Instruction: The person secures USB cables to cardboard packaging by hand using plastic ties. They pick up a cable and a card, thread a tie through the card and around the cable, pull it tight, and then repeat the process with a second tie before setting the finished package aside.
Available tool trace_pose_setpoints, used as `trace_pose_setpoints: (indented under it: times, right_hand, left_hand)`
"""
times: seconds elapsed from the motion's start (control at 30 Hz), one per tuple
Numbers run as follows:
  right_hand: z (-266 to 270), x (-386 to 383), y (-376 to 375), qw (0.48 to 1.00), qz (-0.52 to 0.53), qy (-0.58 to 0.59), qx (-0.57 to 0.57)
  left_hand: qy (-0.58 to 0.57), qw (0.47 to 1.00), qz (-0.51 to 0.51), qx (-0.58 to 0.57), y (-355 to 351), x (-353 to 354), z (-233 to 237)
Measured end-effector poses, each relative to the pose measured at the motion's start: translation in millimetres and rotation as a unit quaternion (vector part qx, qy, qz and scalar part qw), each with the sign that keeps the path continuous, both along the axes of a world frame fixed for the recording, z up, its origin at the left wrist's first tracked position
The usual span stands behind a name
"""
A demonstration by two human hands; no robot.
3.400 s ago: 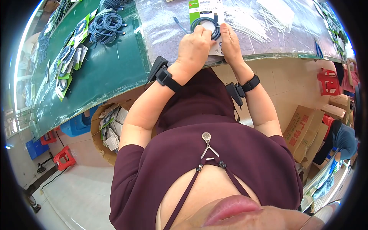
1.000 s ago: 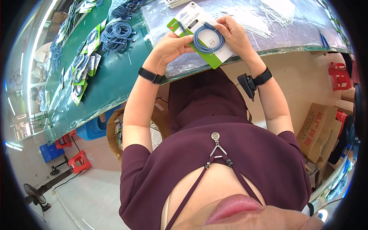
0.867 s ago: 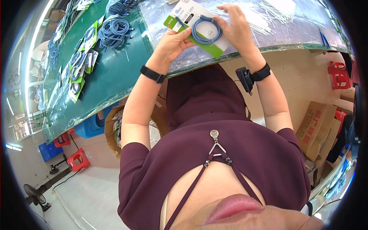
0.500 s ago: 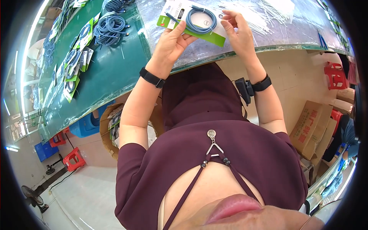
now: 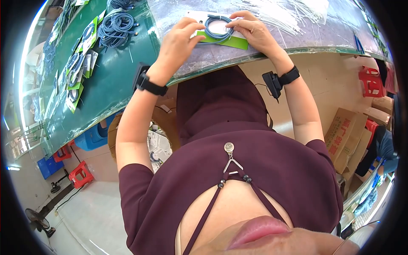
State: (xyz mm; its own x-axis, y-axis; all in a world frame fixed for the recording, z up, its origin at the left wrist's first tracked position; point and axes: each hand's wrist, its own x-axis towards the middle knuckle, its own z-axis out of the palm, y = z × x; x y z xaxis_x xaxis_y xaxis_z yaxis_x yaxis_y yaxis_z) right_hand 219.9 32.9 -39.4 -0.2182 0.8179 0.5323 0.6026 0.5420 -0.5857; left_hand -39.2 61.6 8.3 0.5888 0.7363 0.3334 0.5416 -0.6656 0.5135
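Left hand [image 5: 178,40] and right hand [image 5: 255,32] pinch one card [image 5: 231,42]
Top centre: both grips pinched shut, apparently pressing its single blue cable [image 5: 217,18].

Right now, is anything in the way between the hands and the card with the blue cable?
No, nothing visible. Both hands hold the card: the left hand at its left end, the right hand at its right end, with fingers on the cable coiled on it.

place: packing workshop | signs: long green bench [image 5: 114,72] | carded cables [image 5: 76,68] | cardboard cartons [image 5: 346,140]
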Motion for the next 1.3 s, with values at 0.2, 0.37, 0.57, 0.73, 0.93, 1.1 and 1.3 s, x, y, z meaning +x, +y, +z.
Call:
trace_pose_setpoints:
  times: [0.2,0.37,0.57,0.73,0.93,1.1,1.3]
  right_hand:
    - [15.5,3.8,-0.5,0.993,0.053,-0.003,-0.107]
    - [16.3,-0.4,-0.7,0.996,0.034,-0.023,-0.084]
    - [15.2,3.5,0.8,0.994,0.067,-0.086,-0.017]
    - [14.4,0.6,-3.2,0.99,0.07,-0.124,0.006]
    - [12.0,0.1,-4.4,0.993,0.066,-0.097,-0.018]
    - [14.3,-4.6,-8.8,0.992,0.061,-0.109,-0.016]
    - [12.3,-11.8,-14.4,0.995,0.029,-0.09,-0.013]
  left_hand:
    - [0.015,0.998,-0.041,0.055,-11.0,17.4,-12.4]
    - [0.034,0.985,-0.081,0.146,-21.8,10.2,-22.3]
    - [0.082,0.979,-0.066,0.176,-20.3,19.8,-25.4]
    - [0.117,0.973,-0.051,0.194,-29.2,36.2,-18.1]
    - [0.164,0.956,-0.037,0.24,-29.9,48.5,-14.8]
    - [0.171,0.949,-0.027,0.262,-32.5,57.2,-16.5]
    - [0.088,0.972,-0.017,0.217,-28.1,46.9,-20.6]
